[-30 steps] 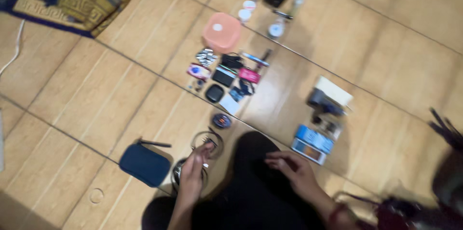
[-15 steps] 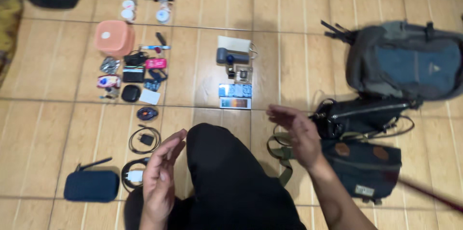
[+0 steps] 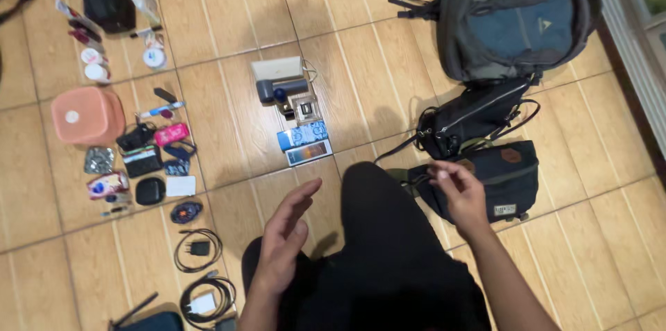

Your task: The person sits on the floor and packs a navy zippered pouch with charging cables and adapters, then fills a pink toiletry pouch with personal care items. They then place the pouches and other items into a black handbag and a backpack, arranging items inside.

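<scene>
Head view: right hand [image 3: 459, 191] over dark navy pouch [image 3: 501, 177]

The floor [image 3: 229, 12] is tan, wood-look tile with pale grout lines. A grey backpack [image 3: 517, 22] has a blue front panel; beside it lie a black shoulder bag [image 3: 472, 119] and a dark navy pouch bag [image 3: 496, 178] with brown patches. A salmon-orange box [image 3: 87, 116], a pink case [image 3: 171, 134] and black cable coils [image 3: 198, 249] lie to the left.
</scene>
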